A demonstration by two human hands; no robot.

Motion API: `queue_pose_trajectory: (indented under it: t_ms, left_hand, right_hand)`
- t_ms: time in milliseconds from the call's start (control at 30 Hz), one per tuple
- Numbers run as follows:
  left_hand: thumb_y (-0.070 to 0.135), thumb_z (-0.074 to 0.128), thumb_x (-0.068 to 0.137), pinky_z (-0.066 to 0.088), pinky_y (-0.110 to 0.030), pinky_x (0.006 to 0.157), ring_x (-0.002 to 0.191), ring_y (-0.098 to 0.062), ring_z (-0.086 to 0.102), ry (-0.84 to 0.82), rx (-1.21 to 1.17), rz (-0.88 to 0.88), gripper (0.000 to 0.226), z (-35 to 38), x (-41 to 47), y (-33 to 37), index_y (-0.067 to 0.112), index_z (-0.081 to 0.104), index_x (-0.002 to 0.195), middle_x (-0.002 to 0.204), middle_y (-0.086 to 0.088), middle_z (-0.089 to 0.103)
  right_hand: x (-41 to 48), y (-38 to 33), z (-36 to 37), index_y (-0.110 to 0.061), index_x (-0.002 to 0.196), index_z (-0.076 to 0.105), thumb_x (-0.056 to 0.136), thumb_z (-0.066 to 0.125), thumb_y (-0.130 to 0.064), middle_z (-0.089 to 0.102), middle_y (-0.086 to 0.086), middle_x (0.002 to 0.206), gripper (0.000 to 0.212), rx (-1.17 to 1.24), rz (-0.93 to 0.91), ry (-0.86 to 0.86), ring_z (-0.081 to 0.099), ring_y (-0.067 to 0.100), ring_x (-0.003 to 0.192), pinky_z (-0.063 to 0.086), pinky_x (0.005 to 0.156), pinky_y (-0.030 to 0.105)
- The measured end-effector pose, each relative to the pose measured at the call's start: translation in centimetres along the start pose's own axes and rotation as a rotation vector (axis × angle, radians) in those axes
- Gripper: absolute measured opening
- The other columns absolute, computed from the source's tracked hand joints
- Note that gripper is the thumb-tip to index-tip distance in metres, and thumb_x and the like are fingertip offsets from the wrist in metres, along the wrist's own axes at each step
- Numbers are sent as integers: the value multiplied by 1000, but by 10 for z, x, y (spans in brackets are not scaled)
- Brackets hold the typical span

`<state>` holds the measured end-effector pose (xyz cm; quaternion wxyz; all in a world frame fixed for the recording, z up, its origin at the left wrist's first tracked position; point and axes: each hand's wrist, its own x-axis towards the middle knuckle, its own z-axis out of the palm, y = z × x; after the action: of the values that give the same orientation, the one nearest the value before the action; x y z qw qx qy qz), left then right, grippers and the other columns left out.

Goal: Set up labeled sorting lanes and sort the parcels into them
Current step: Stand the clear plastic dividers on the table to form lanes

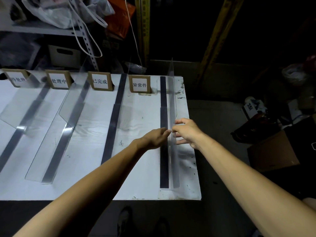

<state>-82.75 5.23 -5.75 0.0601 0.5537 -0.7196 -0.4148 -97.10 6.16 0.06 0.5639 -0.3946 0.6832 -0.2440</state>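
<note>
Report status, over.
Left hand, right hand pinch rightmost clear divider, upright beside black strip. Four lane labels standing. Nothing in the way.

White plastic bag (56, 12) on metal shelf (42, 29) top L, orange box (119, 19) beside it. Cardboard box (65, 56) w/ handle slot under shelf. Brown carton (273, 151) on floor, R. Yellow post (217, 36) at back.

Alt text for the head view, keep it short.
Left hand and right hand meet at the top edge of an upright clear divider near the right side of a white table. Three more dividers and four label cards mark lanes to its left.
</note>
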Motion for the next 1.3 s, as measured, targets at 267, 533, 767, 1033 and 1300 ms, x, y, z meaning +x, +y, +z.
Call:
queue_pose_trajectory:
  t_ms: [267,533,767,1033,1300]
  left_hand:
    - [49,29,100,43,-42,102,114,-30,58,59,-148,32,61,-32,-15,31,2,62,119,121,-16,65]
    - [33,34,106,44,-22,70,94,-21,58,134,-248,68,32,-100,-53,58,12,59,107,108,-10,65]
    - [56,43,88,45,-28,73,87,-19,58,302,-360,6,56,-178,-140,21,8,62,111,107,-8,64]
    - [29,36,106,46,-28,81,97,-18,59,633,-360,-152,31,-263,-288,-55,13,60,115,112,-6,63]
    - [32,33,106,48,-35,87,107,-24,61,832,-303,-323,38,-335,-431,-143,12,60,125,119,-6,64]
  right_hand:
    - [-20,-24,-7,-10,99,62,94,56,-9,62,6,86,8,-26,-100,51,61,20,78,62,65,36]
    - [-54,-88,3,-9,105,66,100,51,-20,71,12,96,19,-155,-289,-54,65,18,77,60,70,34]
    - [-90,-160,82,-13,103,64,100,49,-24,71,13,103,19,-367,-457,-265,60,19,81,53,72,33]
    - [-148,-228,229,-10,98,65,99,47,-21,67,5,94,21,-466,-673,-522,56,19,81,43,71,31]
    - [-206,-272,384,-13,117,66,103,44,-37,68,7,116,36,-638,-795,-683,64,26,107,52,87,36]
